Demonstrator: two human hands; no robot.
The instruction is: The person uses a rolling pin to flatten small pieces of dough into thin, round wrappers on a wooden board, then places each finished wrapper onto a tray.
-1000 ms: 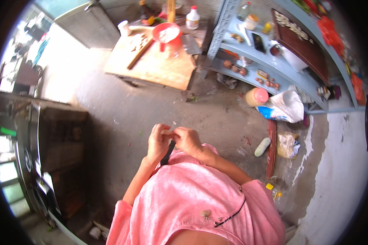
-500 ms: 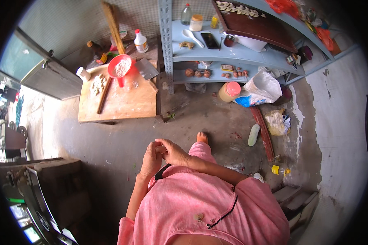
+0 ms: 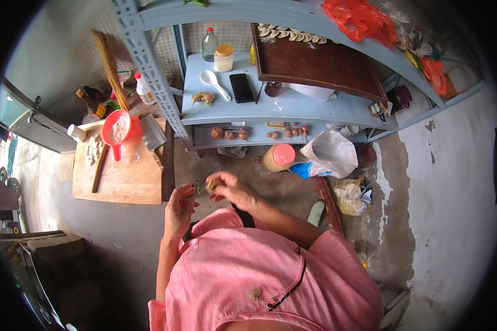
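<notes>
My left hand (image 3: 179, 213) is raised in front of my pink top, its fingers loosely bent and the thumb apart, with nothing visible in it. To its right and slightly higher, my right hand (image 3: 235, 193) pinches a small tan piece (image 3: 212, 185) between thumb and fingers; its kind is too small to make out. The two hands are apart. Beyond them stands a blue metal shelf (image 3: 204, 113) bearing a black phone (image 3: 241, 88), a white spoon (image 3: 215, 84), a ginger root (image 3: 204, 98) and a jar with an orange lid (image 3: 223, 58).
Left of the shelf, a wooden board (image 3: 124, 185) carries a red strainer (image 3: 116, 134), dough pieces (image 3: 94, 150), a rolling pin (image 3: 100, 168) and a cleaver (image 3: 152, 132). A brown tray (image 3: 309, 60) of dumplings rests on the shelf. A pink-lidded jar (image 3: 279, 158) and white sack (image 3: 334, 154) stand on the floor.
My hands have come apart from being clasped together, and the small tan piece now shows in the right one. The view has shifted, bringing the shelf nearer and moving the board leftward and lower.
</notes>
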